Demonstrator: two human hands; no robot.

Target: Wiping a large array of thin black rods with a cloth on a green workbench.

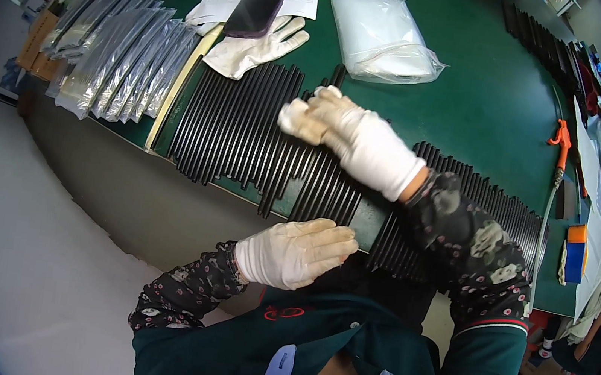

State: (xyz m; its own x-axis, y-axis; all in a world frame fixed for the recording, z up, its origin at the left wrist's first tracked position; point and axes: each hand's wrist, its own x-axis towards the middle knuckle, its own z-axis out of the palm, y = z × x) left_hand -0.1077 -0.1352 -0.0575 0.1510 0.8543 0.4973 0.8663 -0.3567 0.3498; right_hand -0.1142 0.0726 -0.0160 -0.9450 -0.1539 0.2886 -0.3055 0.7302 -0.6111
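A row of thin black rods (233, 122) lies side by side on the green table. My right hand (359, 142), in a white glove with stained fingertips, reaches over the far ends of the rods in the middle. Its fingers point left and are slightly bent, with no held object visible; the rods under it are partly hidden. At the table's near edge, my left hand (297, 253), gloved the same way, is held flat with its fingers stretched out to the right. It is beside the near ends of the middle rods (325, 202); whether it touches them cannot be told.
More black rods (404, 235) lie under my right forearm. Plastic-wrapped bundles (123, 65) fill the left side. A phone (260, 6) rests on papers and a spare white glove (246, 51). Beyond my right hand lies a clear plastic bag (381, 35). An orange air gun (563, 142) is at right.
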